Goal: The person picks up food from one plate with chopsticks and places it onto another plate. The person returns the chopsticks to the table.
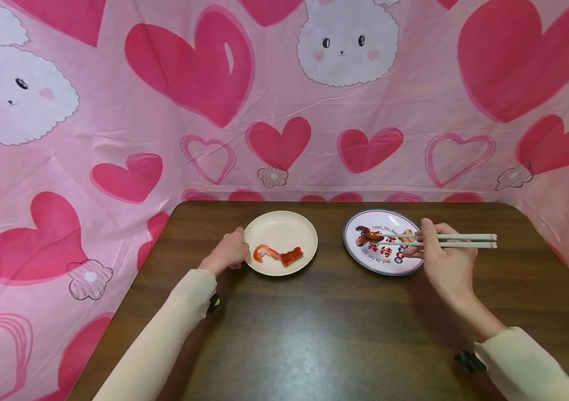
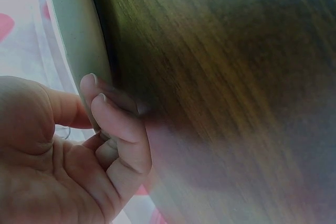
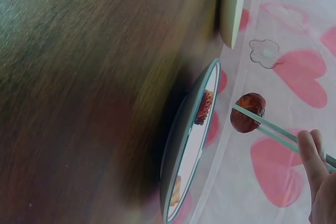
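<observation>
My left hand point(image 1: 230, 250) grips the left rim of a round cream plate point(image 1: 284, 220); its fingers point(image 2: 119, 121) curl at the edge in the left wrist view. On that plate lie an orange-and-white peeled shrimp point(image 1: 266, 252) and a glossy red piece of food point(image 1: 291, 256). My right hand point(image 1: 447, 267) holds pale green chopsticks point(image 1: 475, 244). Their tips pinch a glazed brown piece of food point(image 3: 248, 113), raised over a white printed plate point(image 1: 364, 256) with a blue rim. A dark red scored piece point(image 3: 203, 107) and a tan piece point(image 3: 175, 190) rest on this plate.
Both plates stand near the far edge of a dark wooden table point(image 1: 284, 334), with a gap between them. A pink cloth point(image 1: 404, 106) printed with hearts and rabbit faces hangs behind the table and along its sides.
</observation>
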A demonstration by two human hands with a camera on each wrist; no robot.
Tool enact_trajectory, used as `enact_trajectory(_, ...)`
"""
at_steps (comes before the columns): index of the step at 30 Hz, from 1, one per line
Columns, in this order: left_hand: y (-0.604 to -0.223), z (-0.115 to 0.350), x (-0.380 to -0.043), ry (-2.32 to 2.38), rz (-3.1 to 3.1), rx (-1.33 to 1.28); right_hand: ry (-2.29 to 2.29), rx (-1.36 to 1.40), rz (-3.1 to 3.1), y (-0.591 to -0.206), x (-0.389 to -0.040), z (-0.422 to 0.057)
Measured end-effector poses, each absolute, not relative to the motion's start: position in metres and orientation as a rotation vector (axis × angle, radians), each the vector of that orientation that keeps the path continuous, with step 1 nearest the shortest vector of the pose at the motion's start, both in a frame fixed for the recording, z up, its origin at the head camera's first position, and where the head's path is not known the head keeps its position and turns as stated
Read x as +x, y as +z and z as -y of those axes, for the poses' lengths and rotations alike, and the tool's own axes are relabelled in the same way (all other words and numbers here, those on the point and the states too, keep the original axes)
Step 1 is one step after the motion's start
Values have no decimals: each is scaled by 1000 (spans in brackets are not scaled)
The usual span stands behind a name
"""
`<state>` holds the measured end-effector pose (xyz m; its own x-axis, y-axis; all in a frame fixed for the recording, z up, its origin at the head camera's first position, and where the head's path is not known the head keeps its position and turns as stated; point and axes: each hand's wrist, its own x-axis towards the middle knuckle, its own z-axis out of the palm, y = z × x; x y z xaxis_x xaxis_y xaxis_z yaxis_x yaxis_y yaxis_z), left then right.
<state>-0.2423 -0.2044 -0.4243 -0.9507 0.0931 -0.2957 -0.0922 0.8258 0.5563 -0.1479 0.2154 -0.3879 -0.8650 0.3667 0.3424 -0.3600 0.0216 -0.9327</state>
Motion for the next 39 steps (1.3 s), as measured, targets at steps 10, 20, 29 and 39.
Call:
enact_trajectory(10,-424,206,-241,867,-2690,7,1926,40,1784,-387,-146,-212)
enact_trajectory(20,-424,206,-240,868,-2694,5,1895,43,1809,-384,-144,-207)
enact_trajectory(29,-426,205,-241,856,-2689,-5,1885,86,1808,-383,-142,-202)
enact_trajectory(39,-425,204,-241,851,-2696,-2,1883,55,1835,-383,-142,-197)
